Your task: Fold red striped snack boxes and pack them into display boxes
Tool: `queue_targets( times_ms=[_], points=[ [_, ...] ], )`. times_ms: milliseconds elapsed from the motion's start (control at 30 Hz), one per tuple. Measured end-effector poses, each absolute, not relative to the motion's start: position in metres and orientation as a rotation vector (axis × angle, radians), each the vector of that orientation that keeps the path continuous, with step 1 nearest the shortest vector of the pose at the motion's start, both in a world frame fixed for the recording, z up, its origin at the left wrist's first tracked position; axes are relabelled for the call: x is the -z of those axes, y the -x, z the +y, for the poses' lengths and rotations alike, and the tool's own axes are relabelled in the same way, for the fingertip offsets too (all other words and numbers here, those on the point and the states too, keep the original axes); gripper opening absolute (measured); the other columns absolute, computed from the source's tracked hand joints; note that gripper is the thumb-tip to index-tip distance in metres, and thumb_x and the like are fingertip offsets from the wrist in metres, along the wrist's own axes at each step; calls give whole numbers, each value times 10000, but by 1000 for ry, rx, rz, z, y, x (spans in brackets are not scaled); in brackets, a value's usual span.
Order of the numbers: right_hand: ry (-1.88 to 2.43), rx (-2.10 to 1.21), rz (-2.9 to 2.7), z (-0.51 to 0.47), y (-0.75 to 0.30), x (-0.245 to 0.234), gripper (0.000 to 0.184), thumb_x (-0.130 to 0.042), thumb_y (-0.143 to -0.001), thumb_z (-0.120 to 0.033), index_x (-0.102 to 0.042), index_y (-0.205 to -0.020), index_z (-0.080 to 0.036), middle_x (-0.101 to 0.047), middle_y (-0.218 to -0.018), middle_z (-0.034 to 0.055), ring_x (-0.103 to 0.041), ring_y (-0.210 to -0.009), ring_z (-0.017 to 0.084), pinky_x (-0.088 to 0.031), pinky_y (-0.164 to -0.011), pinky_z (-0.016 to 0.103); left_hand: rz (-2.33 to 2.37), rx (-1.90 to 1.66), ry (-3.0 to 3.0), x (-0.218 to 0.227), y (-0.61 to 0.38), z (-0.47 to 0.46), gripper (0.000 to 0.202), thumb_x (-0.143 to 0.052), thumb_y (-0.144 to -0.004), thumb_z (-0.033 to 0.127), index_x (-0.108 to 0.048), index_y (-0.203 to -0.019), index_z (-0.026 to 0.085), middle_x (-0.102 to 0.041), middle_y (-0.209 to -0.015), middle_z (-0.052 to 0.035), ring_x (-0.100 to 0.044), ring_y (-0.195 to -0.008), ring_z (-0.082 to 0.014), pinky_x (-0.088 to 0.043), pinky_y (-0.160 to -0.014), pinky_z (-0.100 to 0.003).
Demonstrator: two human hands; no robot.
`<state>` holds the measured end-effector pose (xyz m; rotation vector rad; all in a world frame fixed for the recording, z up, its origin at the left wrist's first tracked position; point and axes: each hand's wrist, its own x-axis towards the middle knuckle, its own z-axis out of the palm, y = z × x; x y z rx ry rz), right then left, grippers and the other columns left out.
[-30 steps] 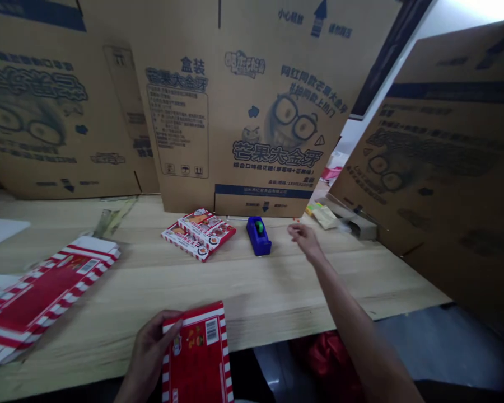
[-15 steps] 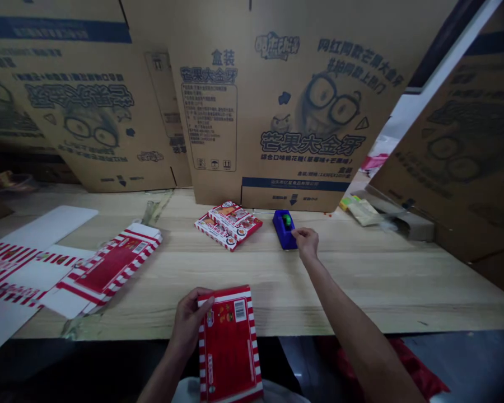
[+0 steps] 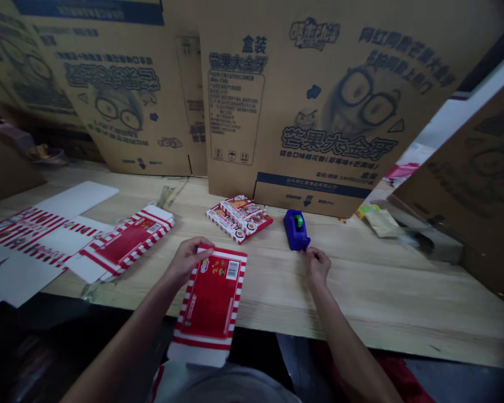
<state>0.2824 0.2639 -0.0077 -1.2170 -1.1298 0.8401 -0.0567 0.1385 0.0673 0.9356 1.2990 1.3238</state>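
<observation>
My left hand point(image 3: 187, 258) grips the top left corner of a flat red and white striped carton point(image 3: 211, 294), which lies on the wooden table point(image 3: 361, 285) and hangs over its near edge. My right hand point(image 3: 318, 264) rests on the table just in front of a small blue tape dispenser point(image 3: 296, 229). Its fingers are curled in a pinch, and what they hold is too small to make out. Two folded red cartons point(image 3: 239, 217) lie stacked behind the held carton.
Large printed cardboard boxes point(image 3: 302, 101) stand along the back of the table and at the right point(image 3: 483, 184). More flat striped cartons point(image 3: 124, 246) and white sheets point(image 3: 73, 198) lie at the left. Yellow-green packets point(image 3: 376, 218) lie at the back right.
My left hand has brought the striped carton up onto the table. My right hand has pulled back from the tape dispenser towards me. The view has shifted to the right.
</observation>
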Motion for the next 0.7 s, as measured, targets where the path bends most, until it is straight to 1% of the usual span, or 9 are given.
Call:
queue_targets(
  times_ms=[67, 133, 233, 333, 433, 500, 567, 633, 700],
  points=[
    [1171, -977, -1221, 249, -267, -2, 389, -616, -696, -561, -608, -626, -178, -567, -723, 18, -520, -685, 156, -501, -681, 341, 1279, -1123, -1098, -72, 64, 150, 278, -779, -624, 358, -648, -753, 149, -635, -640, 13, -574, -541, -121, -445, -539, -222],
    [1102, -1156, -1398, 230, -244, -14, 324, -704, -676, -483, -641, -627, -169, -608, -758, 32, -560, -696, 163, -502, -665, 321, 1252, -958, -1192, -71, 64, 159, 250, -766, -621, 337, -667, -741, 142, -626, -616, 11, -551, -533, -121, -418, -531, -218],
    [881, -1383, -1856, 203, -205, -34, 254, -729, -709, -384, -652, -600, -167, -630, -763, 37, -581, -711, 162, -467, -651, 282, 1219, -861, -1255, -67, 53, 164, 205, -771, -564, 263, -682, -690, 128, -618, -594, 13, -534, -565, -123, -393, -548, -210],
    [769, -1369, -2116, 186, -177, -49, 211, -699, -751, -291, -625, -590, -177, -591, -786, 21, -549, -738, 148, -422, -683, 273, 1193, -818, -1296, -65, 40, 161, 175, -743, -551, 233, -670, -668, 125, -611, -601, 21, -511, -588, -114, -372, -562, -203],
    [866, -1271, -2122, 179, -168, -54, 178, -714, -706, -197, -588, -581, -180, -540, -773, 7, -492, -711, 142, -375, -678, 282, 1184, -803, -1308, -65, 37, 154, 167, -713, -574, 241, -655, -683, 128, -575, -582, 37, -472, -560, -104, -348, -540, -203],
    [952, -1272, -2105, 180, -167, -52, 197, -724, -690, -204, -565, -575, -185, -523, -718, -3, -464, -663, 141, -356, -635, 279, 1180, -803, -1316, -65, 39, 149, 156, -699, -586, 231, -647, -694, 131, -555, -578, 45, -459, -556, -99, -338, -533, -199],
    [1032, -1339, -2069, 182, -168, -49, 216, -743, -685, -261, -559, -595, -195, -528, -661, -11, -464, -613, 139, -356, -583, 267, 1166, -803, -1332, -68, 41, 146, 143, -697, -593, 216, -644, -696, 133, -558, -589, 44, -461, -571, -98, -336, -538, -193],
    [1065, -1469, -2027, 182, -170, -46, 242, -779, -655, -341, -577, -687, -211, -574, -646, -19, -497, -563, 142, -380, -529, 256, 1131, -789, -1359, -74, 42, 143, 141, -711, -597, 216, -652, -694, 131, -586, -615, 32, -480, -596, -102, -350, -555, -190],
    [1047, -1603, -1996, 176, -172, -44, 337, -811, -601, -421, -589, -759, -223, -617, -640, -17, -544, -520, 158, -420, -480, 265, 1073, -758, -1391, -83, 41, 139, 164, -733, -611, 245, -670, -706, 127, -621, -649, 13, -509, -622, -112, -377, -581, -196]
  ],
)
